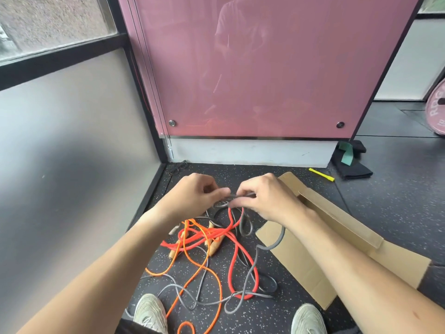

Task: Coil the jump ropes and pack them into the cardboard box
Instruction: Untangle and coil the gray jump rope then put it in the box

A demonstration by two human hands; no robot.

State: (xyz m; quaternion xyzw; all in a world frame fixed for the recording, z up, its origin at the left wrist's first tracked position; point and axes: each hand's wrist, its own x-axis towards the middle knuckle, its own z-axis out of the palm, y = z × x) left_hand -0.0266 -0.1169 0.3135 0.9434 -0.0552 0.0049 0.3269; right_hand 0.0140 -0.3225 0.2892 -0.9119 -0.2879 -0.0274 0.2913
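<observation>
A: Pinching what, up there?
B: Grey jump rope [241, 195] — left hand [199, 194] and right hand [267, 198] both curled on one short stretch, lifted, probably to tease it out of the tangle
A: And the rest?
B: Sprawled below on the speckled floor [265, 317] — red rope [232, 266], orange rope [192, 278], wooden handles [214, 247], all crossed together. Cardboard box [301, 268] lying open just right, kept close for packing

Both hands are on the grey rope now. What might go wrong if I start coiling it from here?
1. The grey rope pinched by the left hand and right hand crosses the red rope and orange rope on the floor; pulling may tighten the tangle.
2. A grey loop lies over the cardboard box flap and may drag it.
</observation>
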